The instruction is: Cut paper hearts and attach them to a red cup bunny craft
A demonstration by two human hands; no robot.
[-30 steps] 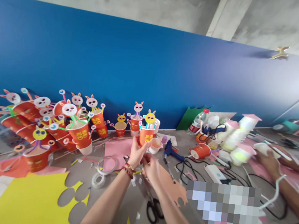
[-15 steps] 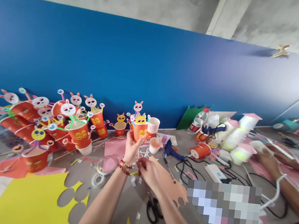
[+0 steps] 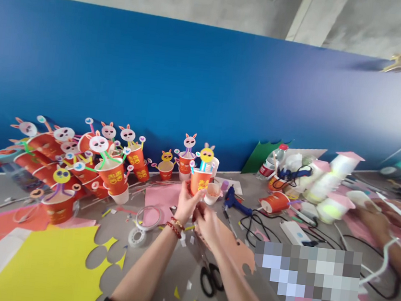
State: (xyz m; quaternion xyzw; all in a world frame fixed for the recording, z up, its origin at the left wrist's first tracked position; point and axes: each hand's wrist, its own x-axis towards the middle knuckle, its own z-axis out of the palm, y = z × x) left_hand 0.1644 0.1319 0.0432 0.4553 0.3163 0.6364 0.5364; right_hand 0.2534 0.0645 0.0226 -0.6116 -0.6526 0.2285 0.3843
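Blue wall [image 3: 179,85] behind, orange cup [image 3: 200,181] upright in left hand [image 3: 186,205].

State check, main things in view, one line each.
Orange paper cup with yellow bunny face: upright, in the left hand's grip.
Right hand: fingers curled; whether anything is held, cannot tell.
Black-handled scissors: lying down, blades partly hidden.
Blue glue gun: lying down.
Clear plastic bottle with red cap: capped.
Orange paper cup beside the black cords: tipped on its side.
Yellow paper sheet: flat, round pieces cut out.
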